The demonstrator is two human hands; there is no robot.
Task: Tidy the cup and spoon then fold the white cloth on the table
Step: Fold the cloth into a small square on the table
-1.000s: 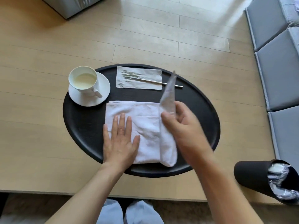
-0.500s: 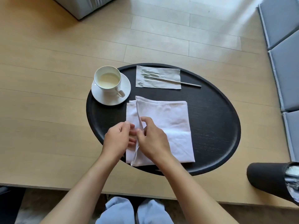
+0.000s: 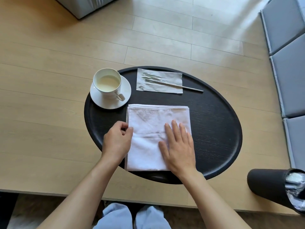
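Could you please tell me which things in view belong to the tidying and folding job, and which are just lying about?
Part of the job:
- white ceramic cup on its white saucer
- slim metal spoon on the grey paper napkin
- folded white cloth, under the left hand and right hand

Just lying about:
- black cylindrical bin
- grey cushions

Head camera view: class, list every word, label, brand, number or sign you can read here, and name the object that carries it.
None: no readable text appears anywhere.
The cup, saucer, white cloth, paper napkin and black tray are all unmarked.
The dark cylinder at the lower right shows no label on its visible side.
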